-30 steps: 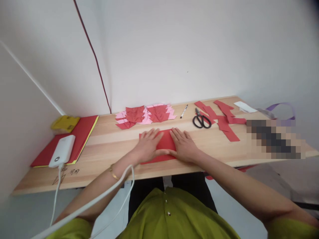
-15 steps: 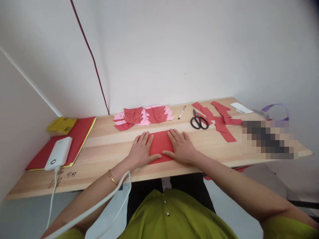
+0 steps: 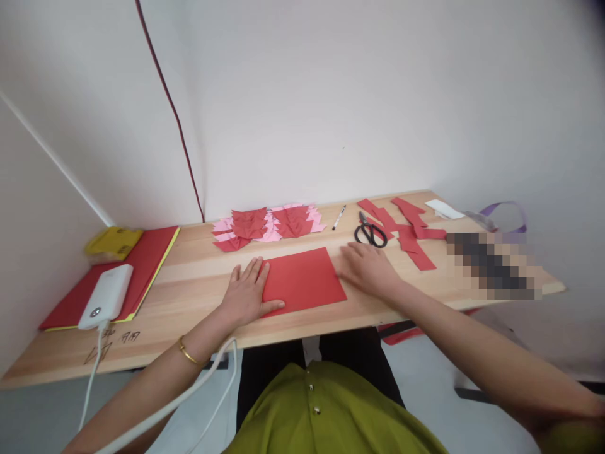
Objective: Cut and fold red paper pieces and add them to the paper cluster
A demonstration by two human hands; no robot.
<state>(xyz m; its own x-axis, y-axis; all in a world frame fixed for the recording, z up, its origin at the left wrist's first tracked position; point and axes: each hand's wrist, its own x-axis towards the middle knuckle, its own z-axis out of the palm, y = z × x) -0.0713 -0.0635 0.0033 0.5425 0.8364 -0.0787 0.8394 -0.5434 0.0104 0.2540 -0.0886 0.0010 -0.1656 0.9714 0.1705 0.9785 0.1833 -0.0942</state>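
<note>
A red sheet of paper (image 3: 305, 279) lies flat near the front edge of the wooden table. My left hand (image 3: 243, 293) rests on its left edge, fingers spread, thumb on the paper. Just right of the sheet is my right hand (image 3: 371, 270), somewhat blurred, its fingers stretched out with nothing seen in them. Black-handled scissors (image 3: 370, 233) lie just beyond that hand. Farther back, several folded red and pink paper pieces (image 3: 269, 224) sit in overlapping rows against the wall.
A pen (image 3: 339, 217) and several red paper strips (image 3: 411, 230) lie at the back right. On the left, a white power bank (image 3: 106, 295) with a cable (image 3: 94, 372) and a yellow packet (image 3: 115, 243) rest on larger red sheets (image 3: 150, 261).
My right hand has lifted off the paper and moved right, toward the scissors. My left hand has shifted left on the sheet's edge, and more of the red paper shows.
</note>
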